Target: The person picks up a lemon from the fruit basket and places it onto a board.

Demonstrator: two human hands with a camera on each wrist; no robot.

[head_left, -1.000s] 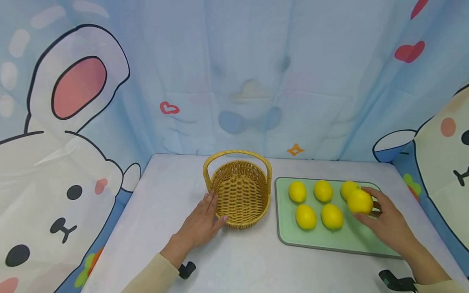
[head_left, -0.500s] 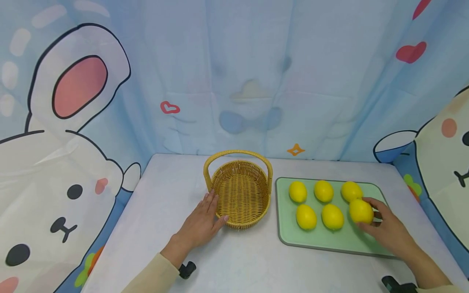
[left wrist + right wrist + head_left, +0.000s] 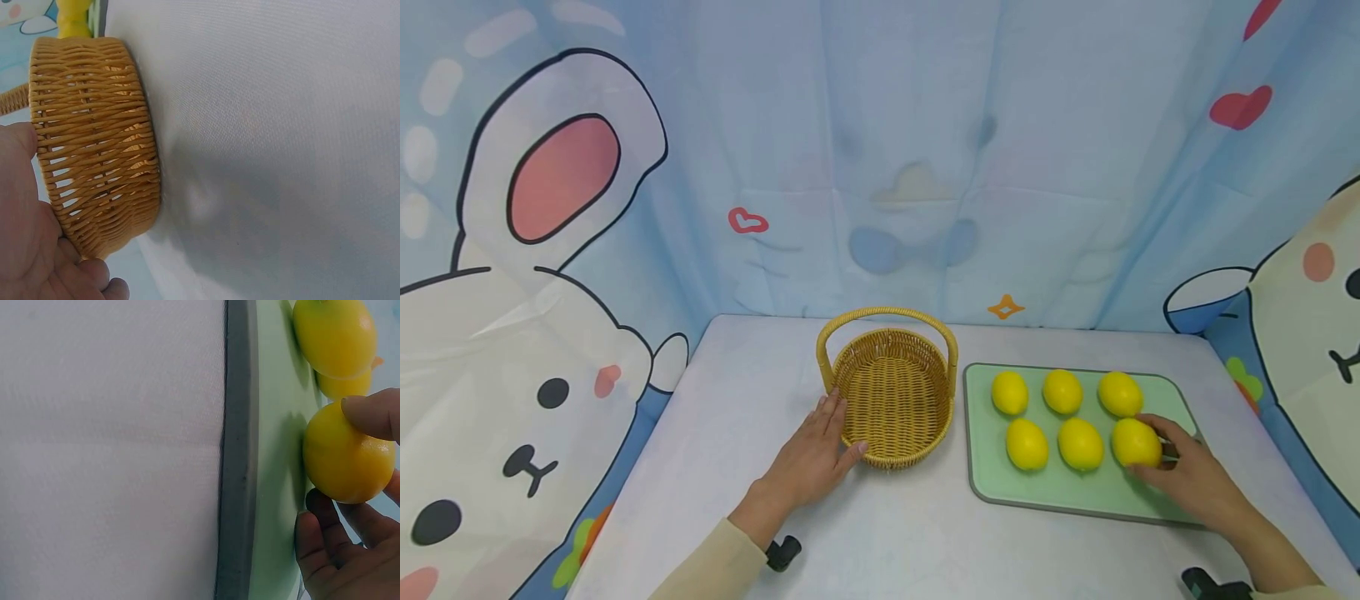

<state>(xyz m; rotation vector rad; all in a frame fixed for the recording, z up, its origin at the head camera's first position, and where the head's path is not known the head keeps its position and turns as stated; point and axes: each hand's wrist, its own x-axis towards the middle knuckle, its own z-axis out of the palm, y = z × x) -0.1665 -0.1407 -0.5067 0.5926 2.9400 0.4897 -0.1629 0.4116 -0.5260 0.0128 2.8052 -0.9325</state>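
In the head view, my left hand (image 3: 811, 457) rests against the left side of a round wicker basket (image 3: 895, 400) with a tall arched handle. Its fingers lie fairly straight along the rim, the thumb near the front edge. The left wrist view shows the thumb and fingers spread along the woven wall (image 3: 94, 144). On the right, my right hand (image 3: 1195, 475) holds a yellow lemon (image 3: 1135, 442) between thumb and fingers, low over a pale green tray (image 3: 1150, 496). Seen from the right wrist, the thumb lies on top of this lemon (image 3: 347, 456), the fingers below.
Several other lemons sit in two rows on the tray, including a back right lemon (image 3: 1120, 394) and a front middle lemon (image 3: 1081, 444). A white cloth (image 3: 910, 542) covers the table. Behind it hangs a blue cartoon curtain (image 3: 910, 167).
My right hand has lowered the lemon toward the front row of the tray, away from the back right lemon it overlapped. The left hand and basket stay put.
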